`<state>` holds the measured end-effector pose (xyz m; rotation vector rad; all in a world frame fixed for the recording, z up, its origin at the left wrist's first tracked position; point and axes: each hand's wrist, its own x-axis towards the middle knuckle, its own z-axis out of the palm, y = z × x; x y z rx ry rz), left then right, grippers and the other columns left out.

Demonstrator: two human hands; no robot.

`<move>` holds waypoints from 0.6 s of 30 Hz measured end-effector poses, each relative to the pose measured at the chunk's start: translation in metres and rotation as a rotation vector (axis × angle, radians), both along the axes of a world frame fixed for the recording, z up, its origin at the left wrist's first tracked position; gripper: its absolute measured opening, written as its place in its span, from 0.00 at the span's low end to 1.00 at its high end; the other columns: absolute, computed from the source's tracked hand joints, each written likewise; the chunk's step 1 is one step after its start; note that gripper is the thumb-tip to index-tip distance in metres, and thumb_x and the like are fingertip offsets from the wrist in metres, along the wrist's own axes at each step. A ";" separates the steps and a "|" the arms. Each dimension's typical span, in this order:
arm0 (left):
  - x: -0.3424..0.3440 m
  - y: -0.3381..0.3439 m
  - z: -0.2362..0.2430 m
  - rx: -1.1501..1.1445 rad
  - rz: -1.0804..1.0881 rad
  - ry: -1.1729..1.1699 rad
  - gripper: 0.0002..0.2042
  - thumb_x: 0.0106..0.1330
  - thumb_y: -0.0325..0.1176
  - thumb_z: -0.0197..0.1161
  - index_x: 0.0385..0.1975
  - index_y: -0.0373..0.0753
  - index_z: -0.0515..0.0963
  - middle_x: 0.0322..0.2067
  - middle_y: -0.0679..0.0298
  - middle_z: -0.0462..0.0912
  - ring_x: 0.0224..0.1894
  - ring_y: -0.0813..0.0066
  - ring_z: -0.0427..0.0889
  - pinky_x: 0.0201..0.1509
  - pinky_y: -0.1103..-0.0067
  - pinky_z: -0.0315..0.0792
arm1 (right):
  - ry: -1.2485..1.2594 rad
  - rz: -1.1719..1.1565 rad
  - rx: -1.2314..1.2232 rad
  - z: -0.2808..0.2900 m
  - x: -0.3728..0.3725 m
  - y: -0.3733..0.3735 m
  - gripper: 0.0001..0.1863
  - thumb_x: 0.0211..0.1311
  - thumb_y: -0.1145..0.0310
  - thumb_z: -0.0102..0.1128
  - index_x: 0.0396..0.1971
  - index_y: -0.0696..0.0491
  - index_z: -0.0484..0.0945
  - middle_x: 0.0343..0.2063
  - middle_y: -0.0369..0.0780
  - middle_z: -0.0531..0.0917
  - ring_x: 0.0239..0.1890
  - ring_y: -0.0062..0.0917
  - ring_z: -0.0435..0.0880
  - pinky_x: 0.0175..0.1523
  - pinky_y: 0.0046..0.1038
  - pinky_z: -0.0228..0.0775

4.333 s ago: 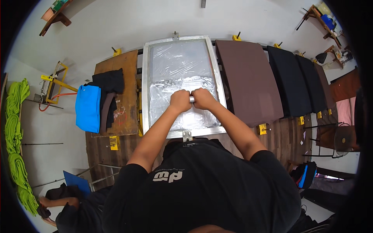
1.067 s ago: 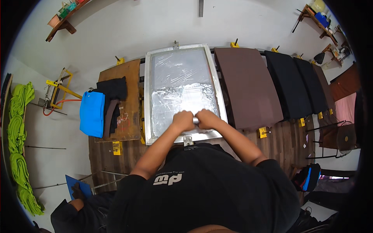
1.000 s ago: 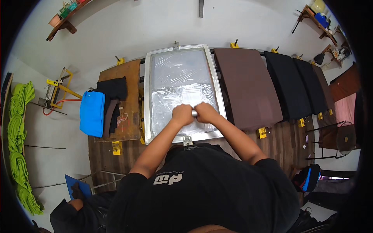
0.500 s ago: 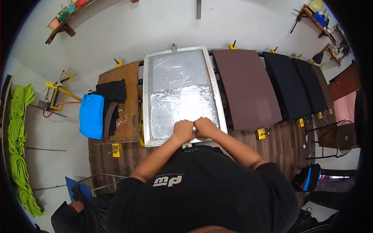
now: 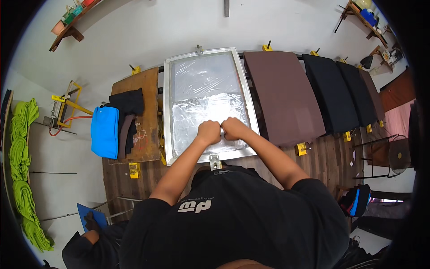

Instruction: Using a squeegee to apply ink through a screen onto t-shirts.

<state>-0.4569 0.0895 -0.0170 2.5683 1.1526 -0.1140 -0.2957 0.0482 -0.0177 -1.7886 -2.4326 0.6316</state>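
A silver-rimmed screen printing frame [image 5: 167,105] lies in front of me, its mesh [image 5: 204,74] overlaid with wrinkled, shiny clear film. Over the near part of it, my left hand [image 5: 209,132] and my right hand [image 5: 234,128] are closed in fists side by side, knuckles almost touching. A small pale bit of something shows between them; the rest is hidden under my fingers. A metal bracket [image 5: 215,162] sits at the frame's near edge, close to my black shirt.
Brown cloth covers a board [image 5: 286,98] to the right, with black-covered boards [image 5: 333,96] beyond. On the left, a wooden board [image 5: 150,116] bears folded blue cloth [image 5: 105,132] and black cloth [image 5: 130,102]. Another person's gloved hand [image 5: 92,223] holds a blue panel at lower left.
Both fists have moved forward over the screen, away from my body, staying close together. The bracket at the near edge now shows more fully.
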 end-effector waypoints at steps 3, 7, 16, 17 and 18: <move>-0.010 -0.031 0.011 -0.104 -0.039 0.060 0.10 0.47 0.33 0.68 0.28 0.37 0.86 0.32 0.48 0.88 0.37 0.51 0.88 0.44 0.62 0.82 | -0.030 0.014 -0.057 -0.003 -0.011 -0.034 0.09 0.40 0.70 0.65 0.24 0.57 0.86 0.27 0.52 0.86 0.35 0.46 0.87 0.44 0.42 0.81; -0.016 -0.044 0.020 -0.220 -0.039 0.107 0.13 0.49 0.37 0.69 0.31 0.36 0.86 0.35 0.48 0.88 0.41 0.50 0.88 0.47 0.63 0.82 | 0.022 -0.026 -0.134 0.001 -0.016 -0.051 0.09 0.40 0.70 0.65 0.24 0.57 0.86 0.28 0.52 0.86 0.36 0.46 0.87 0.45 0.41 0.80; 0.002 0.006 -0.004 0.222 0.001 -0.238 0.05 0.49 0.30 0.64 0.26 0.38 0.83 0.29 0.53 0.84 0.35 0.51 0.84 0.39 0.59 0.78 | 0.139 -0.180 0.172 -0.014 0.006 0.008 0.07 0.43 0.74 0.62 0.26 0.56 0.83 0.28 0.51 0.85 0.35 0.48 0.85 0.42 0.45 0.78; -0.001 -0.004 -0.015 0.276 -0.004 -0.222 0.07 0.49 0.28 0.64 0.29 0.39 0.84 0.32 0.55 0.83 0.37 0.55 0.84 0.41 0.63 0.78 | 0.146 -0.160 0.246 -0.024 0.000 -0.002 0.09 0.43 0.76 0.61 0.29 0.56 0.82 0.31 0.49 0.84 0.37 0.47 0.84 0.43 0.46 0.77; -0.009 -0.018 -0.033 0.294 0.039 -0.318 0.07 0.50 0.27 0.63 0.29 0.38 0.82 0.31 0.54 0.82 0.36 0.54 0.83 0.42 0.63 0.77 | 0.169 -0.159 0.343 -0.037 -0.012 -0.019 0.11 0.44 0.77 0.61 0.32 0.57 0.81 0.33 0.48 0.84 0.40 0.47 0.82 0.43 0.46 0.77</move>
